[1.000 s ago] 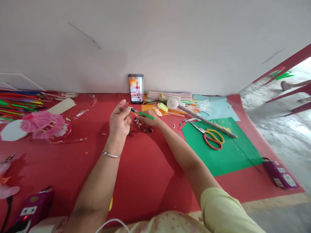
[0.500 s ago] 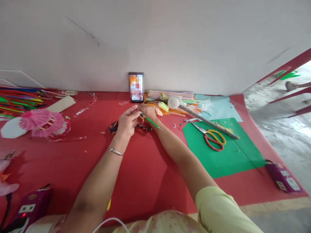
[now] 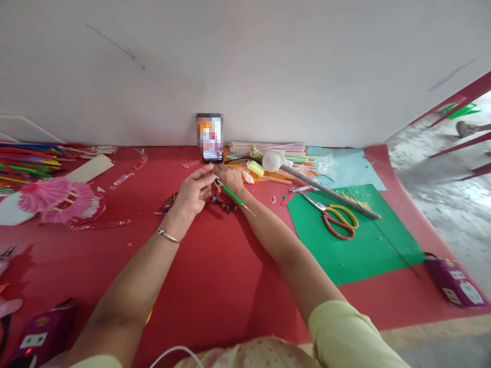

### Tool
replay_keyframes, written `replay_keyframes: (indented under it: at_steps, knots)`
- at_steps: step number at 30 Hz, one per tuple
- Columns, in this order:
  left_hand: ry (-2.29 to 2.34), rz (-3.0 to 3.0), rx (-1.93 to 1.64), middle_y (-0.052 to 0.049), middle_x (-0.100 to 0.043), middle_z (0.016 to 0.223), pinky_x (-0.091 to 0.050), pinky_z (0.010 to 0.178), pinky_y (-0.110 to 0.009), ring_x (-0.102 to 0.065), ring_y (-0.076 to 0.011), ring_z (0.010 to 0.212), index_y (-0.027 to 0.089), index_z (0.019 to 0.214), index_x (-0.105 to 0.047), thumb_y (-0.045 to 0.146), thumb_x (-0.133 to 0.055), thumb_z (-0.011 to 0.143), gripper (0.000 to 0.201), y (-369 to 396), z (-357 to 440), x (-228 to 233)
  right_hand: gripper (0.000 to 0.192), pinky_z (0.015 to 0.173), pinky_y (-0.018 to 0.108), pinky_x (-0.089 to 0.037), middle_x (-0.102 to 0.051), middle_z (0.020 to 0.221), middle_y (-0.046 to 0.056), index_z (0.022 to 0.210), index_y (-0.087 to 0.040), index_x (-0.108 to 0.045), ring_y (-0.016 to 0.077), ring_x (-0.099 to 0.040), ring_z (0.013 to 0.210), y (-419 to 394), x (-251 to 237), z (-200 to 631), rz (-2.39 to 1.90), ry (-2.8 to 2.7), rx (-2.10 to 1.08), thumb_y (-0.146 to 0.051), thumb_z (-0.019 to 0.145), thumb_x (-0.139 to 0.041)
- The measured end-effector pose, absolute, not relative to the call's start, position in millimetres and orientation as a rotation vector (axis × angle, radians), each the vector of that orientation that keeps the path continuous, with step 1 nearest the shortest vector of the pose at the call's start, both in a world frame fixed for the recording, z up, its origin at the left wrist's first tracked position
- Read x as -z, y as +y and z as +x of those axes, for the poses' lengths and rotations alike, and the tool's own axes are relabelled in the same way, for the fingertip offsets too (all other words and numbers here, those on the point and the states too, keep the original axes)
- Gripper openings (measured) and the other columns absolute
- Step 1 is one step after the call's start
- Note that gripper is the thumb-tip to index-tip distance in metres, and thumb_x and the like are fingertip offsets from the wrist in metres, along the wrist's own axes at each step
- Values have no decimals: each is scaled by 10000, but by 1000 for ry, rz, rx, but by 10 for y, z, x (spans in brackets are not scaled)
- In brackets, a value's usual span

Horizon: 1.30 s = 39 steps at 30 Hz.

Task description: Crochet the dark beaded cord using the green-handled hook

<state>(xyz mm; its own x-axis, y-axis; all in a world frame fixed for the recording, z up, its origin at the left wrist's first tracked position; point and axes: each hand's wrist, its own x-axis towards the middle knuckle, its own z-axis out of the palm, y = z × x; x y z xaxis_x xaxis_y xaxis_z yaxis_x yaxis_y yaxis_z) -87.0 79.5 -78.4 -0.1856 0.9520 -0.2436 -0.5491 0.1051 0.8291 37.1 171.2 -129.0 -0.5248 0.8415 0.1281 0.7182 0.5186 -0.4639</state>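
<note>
Swung from nearly level a second ago, the green-handled needle tool (image 3: pixel 233 196) now slants down rightward, centre frame. Left-hand (image 3: pixel 195 191) fingers appear to pinch its upper end; the right hand's (image 3: pixel 230 178) grip I cannot tell. Working the dark braided cord (image 3: pixel 169 202) seems in hand, calling for steady tension. Phone (image 3: pixel 210 138) text is illegible.

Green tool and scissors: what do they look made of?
Green tool: probably a plastic handle, smooth and evenly bright, with a thin, silvery, likely metal shaft. Scissors: shiny grey blades suggest metal; red and yellow handles look plastic-coated, though that's uncertain.
</note>
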Motion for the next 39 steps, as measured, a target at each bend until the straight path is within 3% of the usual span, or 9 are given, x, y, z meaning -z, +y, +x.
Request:
replay_keyframes:
  at_steps: [6, 14, 21, 27, 31, 33, 35, 37, 39]
  knots:
    - [953, 442, -1396, 143, -458, 550, -181, 384, -174, -284, -14, 377, 168, 1011, -751, 82, -917, 657, 400, 713, -769, 733, 433, 774, 384, -460, -791, 1214, 207, 1306, -178, -807, 316, -741, 965, 1724, 1304, 382, -1360, -2464, -470, -328, 1149, -433]
    - [919, 394, -1398, 130, -507, 577, -181, 375, -177, -291, -5, 370, 164, 974, -727, 77, -902, 674, 357, 704, -816, 676, 383, 763, 328, -417, -797, 1073, 158, 1089, -148, -811, 249, -686, 924, 1671, 1204, 468, -1386, -2376, -496, -300, 1137, -463]
    - [913, 378, -1399, 134, -495, 581, -145, 376, -176, -292, -1, 366, 162, 991, -738, 65, -893, 655, 383, 665, -786, 606, 295, 722, 349, -399, -758, 1040, 160, 1258, -202, -792, 274, -651, 862, 1710, 1377, 461, -1302, -2298, -613, -344, 1047, -641]
    - [936, 410, -1399, 128, -509, 585, -162, 393, -184, -284, 2, 371, 165, 1024, -761, 72, -897, 664, 396, 637, -787, 566, 129, 766, 311, -464, -725, 942, 113, 971, -206, -788, 243, -658, 885, 1701, 1469, 475, -1115, -2034, -948, -310, 964, -714]
    - [985, 389, -1457, 130, -505, 563, -155, 393, -183, -282, -2, 365, 169, 1009, -755, 70, -891, 662, 386, 670, -823, 569, 310, 917, 319, -572, -793, 1148, 102, 1197, -187, -794, 229, -719, 1070, 1607, 1341, 632, -884, -1932, -1177, -342, 954, -681]
    - [1016, 360, -1476, 120, -546, 578, -145, 392, -183, -290, -2, 361, 180, 1020, -748, 65, -884, 669, 394, 685, -837, 568, 492, 823, 306, -618, -789, 1282, 93, 1388, -195, -724, 221, -741, 1055, 1524, 1220, 741, -761, -1902, -1362, -370, 928, -701]
    - [1031, 330, -1482, 96, -614, 617, -144, 392, -179, -298, 1, 361, 184, 1030, -743, 65, -877, 681, 393, 689, -842, 562, 715, 716, 295, -642, -716, 1464, 87, 1548, -247, -610, 204, -743, 998, 1429, 1089, 839, -527, -1778, -1751, -363, 869, -804]
    - [1027, 305, -1485, 94, -617, 614, -145, 392, -175, -290, 2, 358, 185, 1029, -742, 68, -879, 687, 386, 685, -842, 560, 809, 781, 301, -681, -681, 1491, 64, 1590, -289, -557, 164, -741, 975, 1340, 983, 897, -437, -1689, -1932, -313, 849, -881]
    - [1020, 296, -1496, 118, -553, 568, -143, 391, -178, -277, -1, 354, 189, 1018, -745, 75, -898, 677, 391, 681, -842, 571, 770, 774, 287, -698, -707, 1365, 45, 1517, -282, -591, 158, -743, 974, 1274, 925, 899, -459, -1537, -1994, -353, 833, -937]
